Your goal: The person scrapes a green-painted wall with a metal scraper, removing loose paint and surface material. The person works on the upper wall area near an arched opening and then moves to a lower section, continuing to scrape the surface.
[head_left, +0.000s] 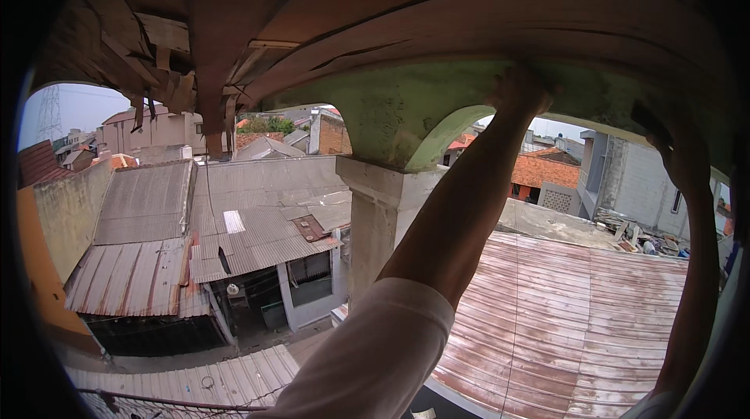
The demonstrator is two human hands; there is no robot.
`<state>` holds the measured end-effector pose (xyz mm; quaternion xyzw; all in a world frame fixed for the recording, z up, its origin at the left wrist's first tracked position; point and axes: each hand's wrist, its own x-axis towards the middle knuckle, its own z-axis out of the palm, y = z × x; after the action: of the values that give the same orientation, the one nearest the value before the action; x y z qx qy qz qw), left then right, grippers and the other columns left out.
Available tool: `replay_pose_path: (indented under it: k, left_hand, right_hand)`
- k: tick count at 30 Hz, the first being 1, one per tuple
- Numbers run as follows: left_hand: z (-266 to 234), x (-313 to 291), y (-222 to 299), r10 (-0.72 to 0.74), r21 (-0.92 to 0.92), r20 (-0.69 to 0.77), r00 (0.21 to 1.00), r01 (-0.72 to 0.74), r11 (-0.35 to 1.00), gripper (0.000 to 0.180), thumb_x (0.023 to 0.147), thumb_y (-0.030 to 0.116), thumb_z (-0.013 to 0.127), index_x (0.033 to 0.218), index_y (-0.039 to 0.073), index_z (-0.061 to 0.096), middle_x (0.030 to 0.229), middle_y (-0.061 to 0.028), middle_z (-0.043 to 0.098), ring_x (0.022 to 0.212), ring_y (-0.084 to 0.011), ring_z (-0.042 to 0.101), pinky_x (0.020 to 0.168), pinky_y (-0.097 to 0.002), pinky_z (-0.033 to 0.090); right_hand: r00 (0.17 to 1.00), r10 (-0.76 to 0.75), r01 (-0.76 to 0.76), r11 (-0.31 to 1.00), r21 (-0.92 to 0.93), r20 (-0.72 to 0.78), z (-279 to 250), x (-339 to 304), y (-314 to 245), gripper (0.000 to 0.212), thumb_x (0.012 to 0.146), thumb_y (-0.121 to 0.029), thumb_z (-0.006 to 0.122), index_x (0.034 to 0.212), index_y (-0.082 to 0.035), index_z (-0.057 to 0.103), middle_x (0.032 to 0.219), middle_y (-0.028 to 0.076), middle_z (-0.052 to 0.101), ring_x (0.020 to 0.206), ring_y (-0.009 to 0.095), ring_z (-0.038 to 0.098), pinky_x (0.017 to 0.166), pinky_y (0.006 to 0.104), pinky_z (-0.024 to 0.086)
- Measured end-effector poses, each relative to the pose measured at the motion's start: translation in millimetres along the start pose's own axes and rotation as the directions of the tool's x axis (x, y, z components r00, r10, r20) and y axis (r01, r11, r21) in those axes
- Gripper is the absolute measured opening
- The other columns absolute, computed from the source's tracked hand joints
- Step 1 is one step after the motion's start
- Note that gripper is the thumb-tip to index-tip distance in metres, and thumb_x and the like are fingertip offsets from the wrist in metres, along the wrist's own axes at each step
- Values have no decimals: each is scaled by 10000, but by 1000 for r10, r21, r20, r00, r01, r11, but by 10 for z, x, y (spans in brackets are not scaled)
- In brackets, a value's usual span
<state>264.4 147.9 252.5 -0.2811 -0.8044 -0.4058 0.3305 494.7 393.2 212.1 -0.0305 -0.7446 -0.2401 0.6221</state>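
Two raised hands at a green arch (pixel 383 110), with the square pillar (pixel 372 227) as the point of reference. The arch sprang from the top of the pillar, which evidently bore its weight, and ran on to the right of it beneath a brown boarded ceiling (pixel 469 16). My left arm, in a pale sleeve (pixel 375 349), crossed in front of the pillar's right side and reached upward because the arch stood above me. My left hand (pixel 522 92), above and to the right of the pillar, was set against the arch's upper edge, close under the ceiling, probably as a brace. Its fingers were lost in shadow, so I cannot tell whether they were spread, closed together or hooked on the edge.

My right hand (pixel 681 149) was farther to the right of the pillar, up at the same arch. A dark, flat thing (pixel 647 119) showed just beside its fingers; I appeared to hold it near the painted surface, but I cannot tell how firmly my fingers closed on it, or what it was.

Above and to the left of the pillar, torn strips (pixel 168 36) hung from the ceiling, presumably where its sheeting had split. Below, grey corrugated roofs (pixel 266 196) lay to the pillar's left, and a rust-streaked metal roof (pixel 547 325) to its right.
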Motion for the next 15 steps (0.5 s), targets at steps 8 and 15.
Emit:
replay_pose_path:
  k: [8,15]
  left_hand:
    - [420,13,219,-64,-141,-63,996,55,988,849,861,430,726,1524,43,364,1492,-178,438,1451,-371,369,1007,-692,432]
    - [991,-1438,-674,298,-257,-108,948,-316,913,425,888,278,780,1184,121,519,1188,-106,532,1182,-318,535,923,-539,463]
  right_hand:
    - [974,-218,220,975,-32,63,-74,110,346,465,946,-76,704,1401,-148,644,1452,101,605,1242,263,621,1053,359,512]
    - [960,-46,57,998,-32,276,226,151,791,540,972,-119,680,1494,-165,553,1573,104,491,1454,303,434,1198,399,351]
